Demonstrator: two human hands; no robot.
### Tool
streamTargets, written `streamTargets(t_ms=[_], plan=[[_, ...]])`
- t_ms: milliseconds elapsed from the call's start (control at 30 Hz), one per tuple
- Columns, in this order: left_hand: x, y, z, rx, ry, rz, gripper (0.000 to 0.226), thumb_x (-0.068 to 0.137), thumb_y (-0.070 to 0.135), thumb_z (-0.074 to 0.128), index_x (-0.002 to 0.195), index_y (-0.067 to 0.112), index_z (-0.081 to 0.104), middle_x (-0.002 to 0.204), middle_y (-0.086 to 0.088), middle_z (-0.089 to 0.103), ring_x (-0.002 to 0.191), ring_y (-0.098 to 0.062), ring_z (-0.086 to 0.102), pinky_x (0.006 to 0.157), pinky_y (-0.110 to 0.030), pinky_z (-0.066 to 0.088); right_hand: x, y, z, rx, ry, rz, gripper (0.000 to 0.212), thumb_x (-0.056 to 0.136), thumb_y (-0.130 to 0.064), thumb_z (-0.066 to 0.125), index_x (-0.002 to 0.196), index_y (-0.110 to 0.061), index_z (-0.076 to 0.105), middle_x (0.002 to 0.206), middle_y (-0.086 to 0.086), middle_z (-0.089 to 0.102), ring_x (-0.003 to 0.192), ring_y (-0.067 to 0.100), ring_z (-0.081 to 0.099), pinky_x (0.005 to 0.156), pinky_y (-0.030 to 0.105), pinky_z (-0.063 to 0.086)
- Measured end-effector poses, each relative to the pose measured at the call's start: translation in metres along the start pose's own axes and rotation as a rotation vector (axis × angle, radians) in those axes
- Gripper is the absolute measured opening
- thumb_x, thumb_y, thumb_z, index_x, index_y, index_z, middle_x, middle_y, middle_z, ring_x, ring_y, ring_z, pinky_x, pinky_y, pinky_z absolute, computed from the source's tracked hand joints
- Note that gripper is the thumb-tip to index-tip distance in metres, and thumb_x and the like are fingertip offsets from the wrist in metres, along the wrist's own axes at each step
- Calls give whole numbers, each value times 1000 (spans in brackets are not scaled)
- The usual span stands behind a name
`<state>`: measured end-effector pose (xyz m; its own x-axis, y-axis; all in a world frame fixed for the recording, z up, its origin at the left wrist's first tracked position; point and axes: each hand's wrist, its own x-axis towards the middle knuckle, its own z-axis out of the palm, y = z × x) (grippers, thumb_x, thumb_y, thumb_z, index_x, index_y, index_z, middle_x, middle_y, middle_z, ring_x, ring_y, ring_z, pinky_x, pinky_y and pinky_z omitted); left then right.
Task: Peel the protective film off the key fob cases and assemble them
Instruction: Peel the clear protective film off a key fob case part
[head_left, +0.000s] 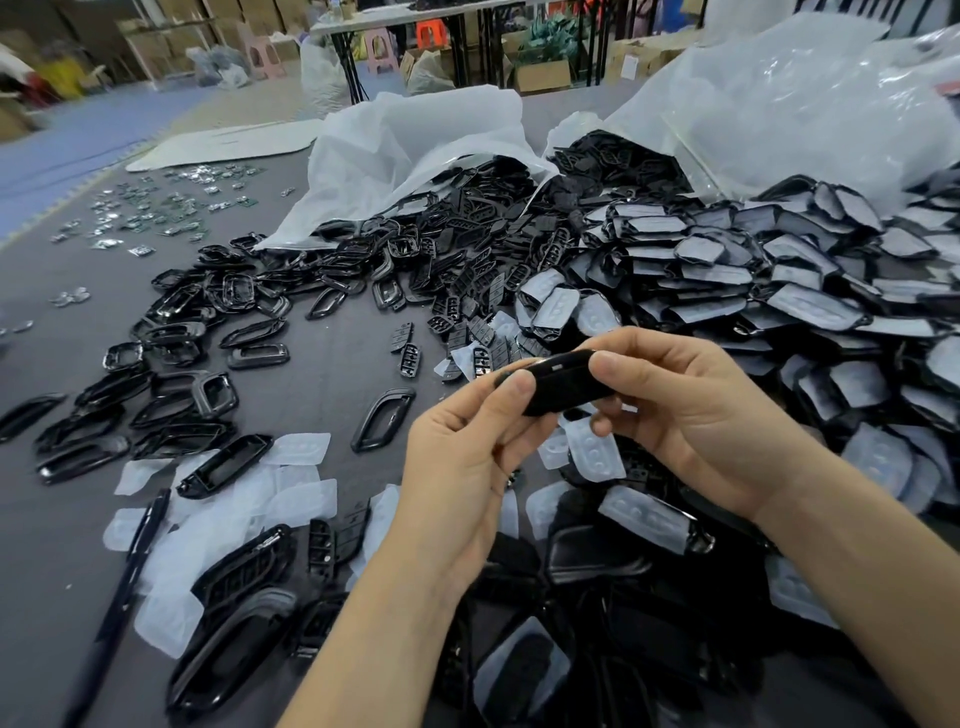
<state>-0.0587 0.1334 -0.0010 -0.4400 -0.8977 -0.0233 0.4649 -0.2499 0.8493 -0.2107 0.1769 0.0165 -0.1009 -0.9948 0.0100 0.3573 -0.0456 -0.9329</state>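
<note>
We hold one black key fob case (563, 384) up over the tabletop (322, 374), between both hands. Our left grip (467, 457) pinches its near end with the thumb on top, and our right grip (691, 415) is curled round the far end, thumb pressing the upper edge. The case looks bare of film and closed up, so we judge this one is at the pressing-together step, though we cannot see whether its seam is fully seated.

Some of the job looks done: peeled films (291, 499) lie scattered on the near left of the tabletop, with a few bare black parts among them. Much more is left. To the right a large heap of film-covered cases (779, 291) waits unpeeled, reaching back to the white bags (415, 156). Loose frames (171, 364) spread across the left, and button pads (467, 280) spill from the bag mouths in the middle. By our judgement we are near the start of the whole batch.
</note>
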Motion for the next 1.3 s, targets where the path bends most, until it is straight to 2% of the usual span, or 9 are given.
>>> streamTargets(t_ms=[200, 267, 333, 600, 733, 833, 900, 1033, 1300], plan=[[-2, 1, 3, 9, 2, -37, 16, 71, 18, 64, 78, 15, 79, 73, 0, 73, 59, -4, 67, 57, -13, 53, 1, 2, -2, 23, -46, -42, 10, 76, -12, 63, 83, -5, 64, 76, 3, 66, 61, 7, 57, 54, 21, 50], [-3, -1, 7, 3, 23, -66, 16, 72, 18, 63, 75, 17, 79, 65, 2, 71, 51, -2, 64, 51, -12, 51, 2, 6, -2, 53, -24, -40, 10, 76, -12, 68, 83, -5, 63, 77, 5, 64, 60, 9, 55, 53, 22, 48], [-4, -2, 10, -28, 50, -95, 17, 73, 17, 62, 71, 16, 79, 65, 2, 71, 48, -2, 63, 48, -12, 50, 3, 10, 0, 56, 10, -40, 8, 75, -12, 65, 80, -7, 65, 78, 8, 64, 64, 11, 58, 53, 22, 48], [-6, -6, 15, -120, 65, -166, 17, 74, 15, 62, 74, 10, 78, 77, -7, 75, 61, -11, 70, 43, -12, 47, 1, 16, 4, -71, 108, -168, 10, 67, -17, 77, 72, -16, 69, 72, 1, 64, 64, 11, 59, 55, 21, 49], [-5, -10, 13, -127, 49, -156, 19, 73, 19, 64, 84, 10, 76, 84, -7, 75, 66, -12, 71, 51, -13, 50, 0, 14, 7, -31, 136, -171, 9, 61, -19, 74, 67, -16, 69, 70, 2, 62, 59, 10, 55, 51, 18, 46], [-5, -11, 13, -160, 75, -218, 32, 67, 23, 69, 95, 8, 72, 88, -8, 75, 72, -12, 72, 39, -10, 40, 1, 14, 10, 24, 174, -139, 11, 56, -19, 72, 64, -16, 66, 67, 3, 60, 56, 9, 52, 48, 18, 43], [-5, -13, 13, -208, 77, -269, 32, 66, 21, 69, 95, 7, 72, 89, -9, 75, 70, -11, 72, 33, -10, 35, 0, 13, 10, 55, 187, -106, 12, 56, -18, 70, 65, -14, 62, 68, 3, 59, 57, 9, 52, 48, 17, 42], [-4, -13, 14, -234, 40, -293, 19, 70, 20, 67, 81, 11, 78, 90, -10, 74, 70, -10, 72, 31, -9, 34, 1, 13, 9, 100, 184, -57, 8, 55, -18, 69, 61, -17, 64, 72, 5, 57, 57, 8, 49, 50, 16, 42], [-5, -14, 14, -225, 30, -274, 24, 68, 20, 68, 87, 7, 76, 86, -10, 74, 62, -8, 69, 32, -8, 34, 2, 13, 4, 88, 167, -58, 7, 55, -18, 71, 60, -19, 66, 69, 3, 60, 56, 8, 52, 51, 16, 45]])
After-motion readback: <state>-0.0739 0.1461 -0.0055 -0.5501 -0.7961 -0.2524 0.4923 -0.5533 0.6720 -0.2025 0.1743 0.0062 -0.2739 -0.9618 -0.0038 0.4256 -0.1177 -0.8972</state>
